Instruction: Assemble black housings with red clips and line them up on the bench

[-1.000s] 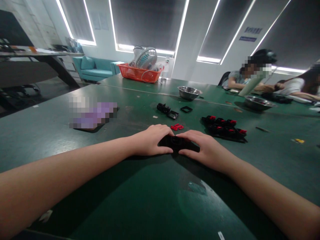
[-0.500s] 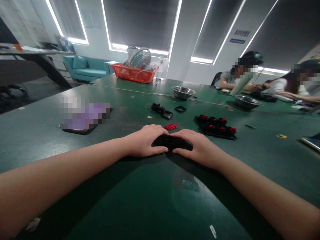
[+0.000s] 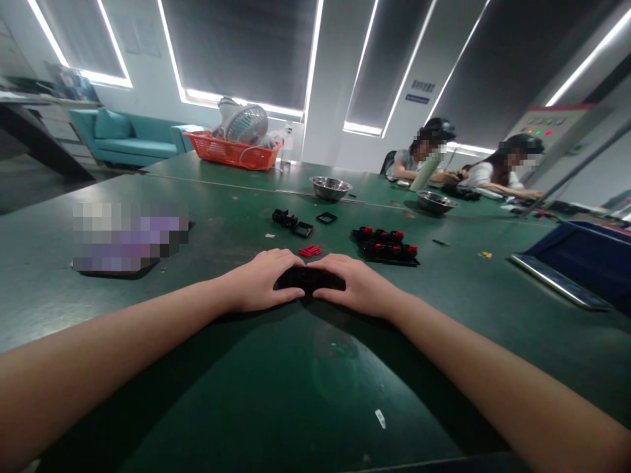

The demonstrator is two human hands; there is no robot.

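A dark black part (image 3: 306, 281) lies low over the green table (image 3: 315, 381), gripped from both ends. My left hand (image 3: 261, 279) curls round its left end, thumb in front and fingers behind. On the other end, my right hand (image 3: 352, 282) is closed the same way, and the fingertips of both hands nearly meet. Shadow and fingers hide the part's exact shape. Just beyond the hands lie several small red plastic pieces (image 3: 310, 251). Farther back are a black block-like part (image 3: 284, 218), a black square piece (image 3: 302, 229) and a thin black square frame (image 3: 326, 218).
Right of the hands, a black tray (image 3: 367, 253) bears several black-and-red assemblies. Metal bowls (image 3: 331, 188) (image 3: 436, 202) and an orange basket (image 3: 231, 154) stand farther back. A blurred purple item (image 3: 133, 240) lies left, a dark blue bin (image 3: 582, 256) right. Two people sit at the far right.
The view has turned to the right, so everything appears farther left and more of the blue bin shows. Both hands keep the same hold on the black part.
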